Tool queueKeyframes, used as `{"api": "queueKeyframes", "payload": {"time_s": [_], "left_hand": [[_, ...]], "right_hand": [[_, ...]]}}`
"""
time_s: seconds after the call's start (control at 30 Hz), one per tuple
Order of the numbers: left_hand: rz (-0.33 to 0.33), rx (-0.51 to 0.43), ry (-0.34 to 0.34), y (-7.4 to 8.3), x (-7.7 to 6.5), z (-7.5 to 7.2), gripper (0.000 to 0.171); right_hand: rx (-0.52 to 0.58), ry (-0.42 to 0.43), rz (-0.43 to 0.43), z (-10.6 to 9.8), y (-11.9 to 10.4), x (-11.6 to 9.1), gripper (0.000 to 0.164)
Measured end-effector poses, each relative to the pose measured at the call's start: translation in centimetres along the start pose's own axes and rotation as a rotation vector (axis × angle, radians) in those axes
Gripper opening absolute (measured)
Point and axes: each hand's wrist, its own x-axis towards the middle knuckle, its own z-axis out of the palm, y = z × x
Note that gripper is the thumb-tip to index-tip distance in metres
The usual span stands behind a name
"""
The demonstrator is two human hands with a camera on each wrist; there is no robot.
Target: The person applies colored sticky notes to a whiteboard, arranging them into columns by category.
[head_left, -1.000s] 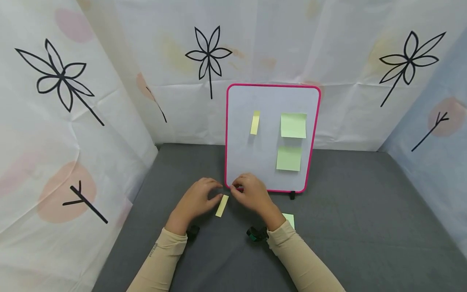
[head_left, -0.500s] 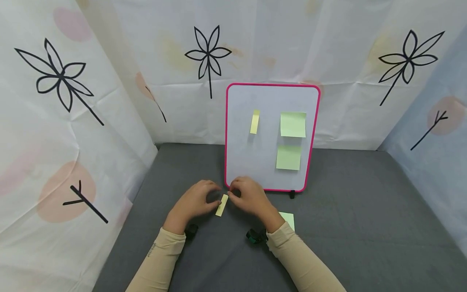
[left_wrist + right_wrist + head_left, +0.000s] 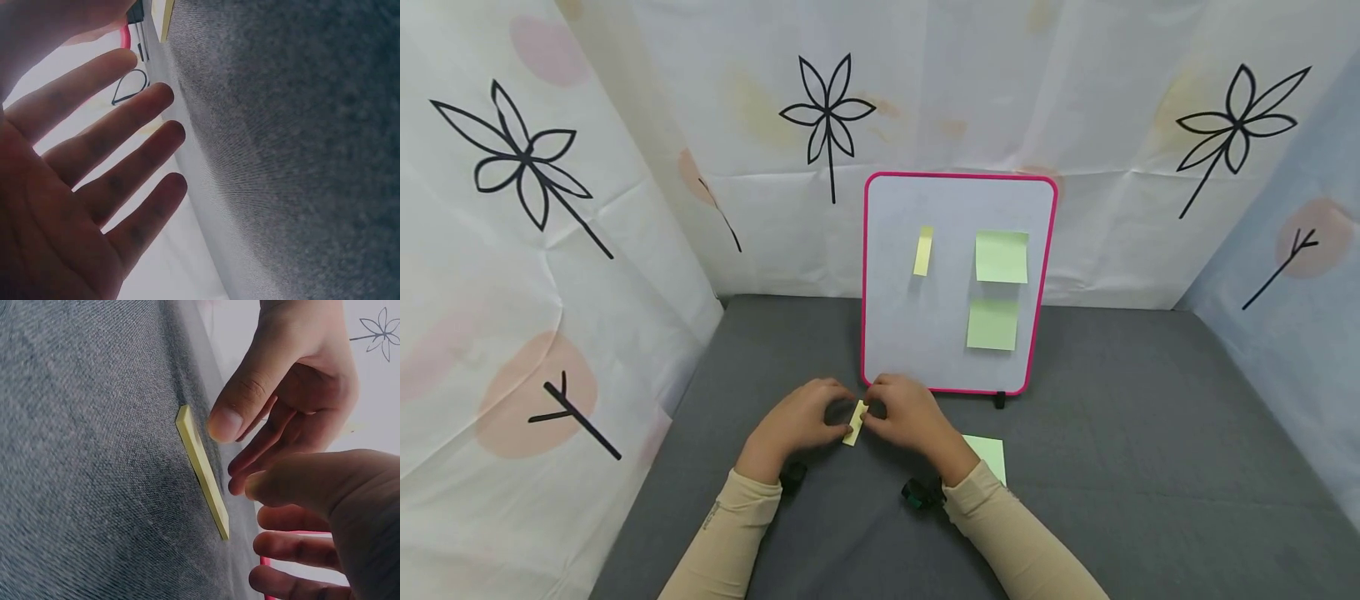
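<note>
A narrow pad of yellow sticky notes lies on the grey cloth in front of the whiteboard, and its thickness shows in the right wrist view. My left hand is beside its left edge, thumb tip right at the pad; the other fingers reach out fairly straight and spread in the left wrist view. From the other side my right hand bends over the pad with loosely curved fingers. In the right wrist view a small gap separates the right thumb from the pad. Neither hand grips it.
Behind the hands a pink-framed whiteboard stands on a black foot. Stuck to it are a yellow strip, an upper green sticky note and a lower one. Another green sticky note lies by the right wrist.
My right hand has come down and slightly toward me, its thumb now over the yellow pad's edge. The left hand has lowered a little; the pad stays in place.
</note>
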Motion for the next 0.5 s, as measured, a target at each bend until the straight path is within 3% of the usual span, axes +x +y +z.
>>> {"api": "queueKeyframes", "payload": {"time_s": [0.5], "left_hand": [[-0.129, -0.026, -0.079, 0.36, -0.35, 0.23, 0.045]], "right_hand": [[-0.053, -0.134, 0.081, -0.13, -1.0, -0.17, 0.029]]}}
